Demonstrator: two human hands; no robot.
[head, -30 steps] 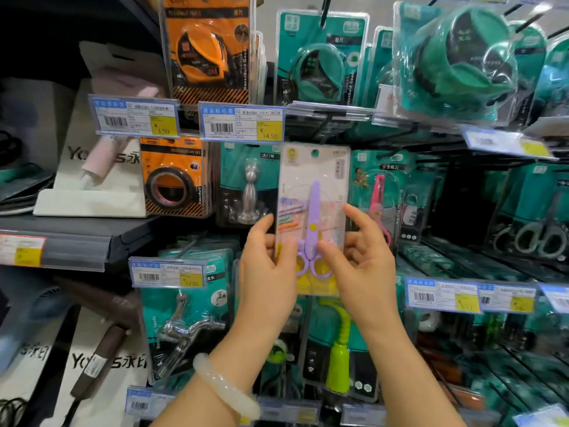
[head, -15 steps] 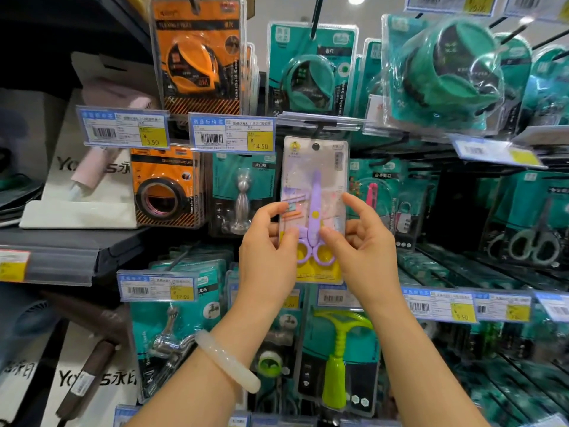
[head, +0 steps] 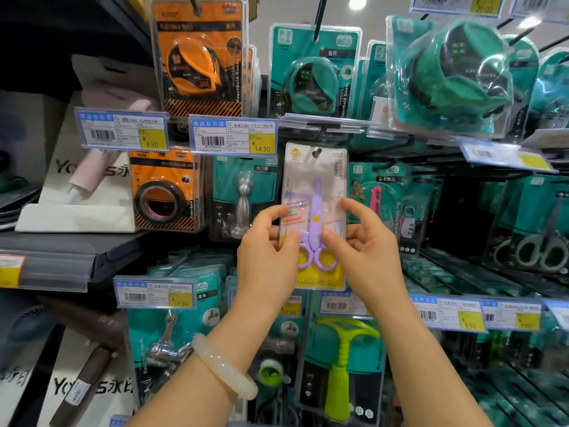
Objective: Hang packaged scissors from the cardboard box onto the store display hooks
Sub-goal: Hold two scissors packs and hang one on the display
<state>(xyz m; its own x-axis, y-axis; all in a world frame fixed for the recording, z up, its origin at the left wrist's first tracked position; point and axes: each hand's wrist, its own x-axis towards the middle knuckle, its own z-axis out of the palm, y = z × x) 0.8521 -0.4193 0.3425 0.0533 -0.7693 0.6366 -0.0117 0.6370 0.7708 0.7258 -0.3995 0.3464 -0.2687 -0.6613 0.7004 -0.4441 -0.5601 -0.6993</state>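
Both hands pinch scissors pack by its side edges, left hand and right hand at mid-height, thumbs in front. Pack upright, hang hole at black hook tip, below 14.50 price tag, beside pink scissors pack.

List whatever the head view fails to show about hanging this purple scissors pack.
- Cardboard box: outside the frame, nowhere in the head view.
- Hook: its tip shows in the hang hole of the scissors pack; the rod behind is covered by the pack, so how far on it sits is unclear.
- Left hand and right hand: fingers behind the pack are hidden.
- Small print on the pack: blurred by glare.
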